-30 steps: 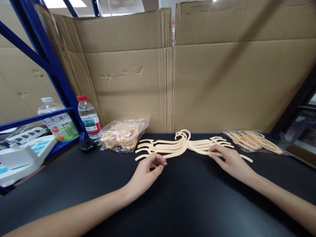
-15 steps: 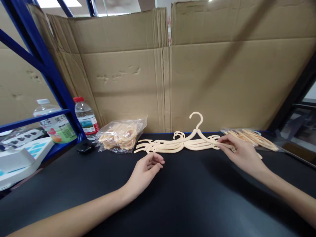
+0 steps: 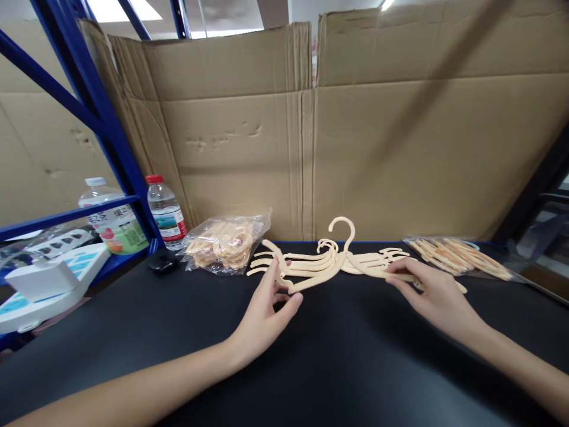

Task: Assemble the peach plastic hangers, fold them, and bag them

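A cream plastic folding clothes hanger (image 3: 323,275) is raised above the table, its hook up, between my two hands. My right hand (image 3: 427,284) pinches its right arm between thumb and fingers. At the other end, my left hand (image 3: 267,302) has its fingers curled about the jointed left arm, which bends upward; the thumb stands a little apart below. Just behind lies a row of similar hangers (image 3: 306,265) on the black table (image 3: 338,356), partly covered by the held one.
A clear bag of cream parts (image 3: 222,240) lies left of the hangers; another bag with long cream pieces (image 3: 460,256) lies right. A red-capped bottle (image 3: 166,216), a black case (image 3: 162,261) and a white power strip (image 3: 53,284) are at left. Cardboard (image 3: 231,142) stands behind.
The held hanger has come down and toward me, away from the row. My left hand has reached its left arm and now has its fingers about it. My right hand keeps its pinch.
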Available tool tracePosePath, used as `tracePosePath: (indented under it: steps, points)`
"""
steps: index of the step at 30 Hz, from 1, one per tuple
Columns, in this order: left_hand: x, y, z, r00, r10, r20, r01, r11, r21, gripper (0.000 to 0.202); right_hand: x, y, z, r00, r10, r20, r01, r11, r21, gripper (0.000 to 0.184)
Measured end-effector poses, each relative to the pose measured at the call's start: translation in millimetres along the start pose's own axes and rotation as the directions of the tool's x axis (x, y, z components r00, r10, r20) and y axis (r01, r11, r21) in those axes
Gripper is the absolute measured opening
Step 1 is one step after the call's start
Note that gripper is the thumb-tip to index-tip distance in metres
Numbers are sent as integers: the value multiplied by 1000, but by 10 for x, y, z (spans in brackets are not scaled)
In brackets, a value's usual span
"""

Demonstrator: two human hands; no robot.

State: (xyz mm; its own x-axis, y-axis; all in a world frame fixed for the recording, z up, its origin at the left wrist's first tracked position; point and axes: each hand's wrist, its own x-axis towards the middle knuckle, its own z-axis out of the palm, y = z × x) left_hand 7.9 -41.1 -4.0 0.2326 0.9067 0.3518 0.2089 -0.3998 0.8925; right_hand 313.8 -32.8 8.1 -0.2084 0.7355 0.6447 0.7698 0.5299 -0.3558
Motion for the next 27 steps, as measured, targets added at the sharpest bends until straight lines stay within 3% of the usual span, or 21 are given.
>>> tracePosePath:
  steps: [2,5,9,13,17,21,24,27]
  points:
    - [-9,14,-1,996,62,60,-67,994,91,75,-21,-43,22,999,-10,37,9,1000,29,9]
    - [-4,24,-26,983,135,127,-165,949,268,54,-41,-73,52,996,-22,84,18,999,49,8]
    - [25,27,-60,988,106,115,-138,937,320,31,-32,-63,71,980,-172,101,170,985,23,12]
    - [55,23,-70,998,13,68,-30,969,246,31,-20,-70,8,955,-293,56,298,930,-217,19]
    - [60,42,-63,998,-1,65,-11,983,183,32,-49,-133,-77,968,-251,-24,200,820,-536,18]
    - [46,96,-45,998,14,60,-23,987,157,32,-79,-164,-103,976,-209,-60,116,737,-666,23]
    - [41,121,-37,998,5,59,-13,989,147,33,-74,-165,-90,975,-202,-91,113,805,-583,25]
    - [43,113,-40,999,-1,41,-4,990,140,33,-65,-174,-57,970,-196,-146,136,929,-345,23]
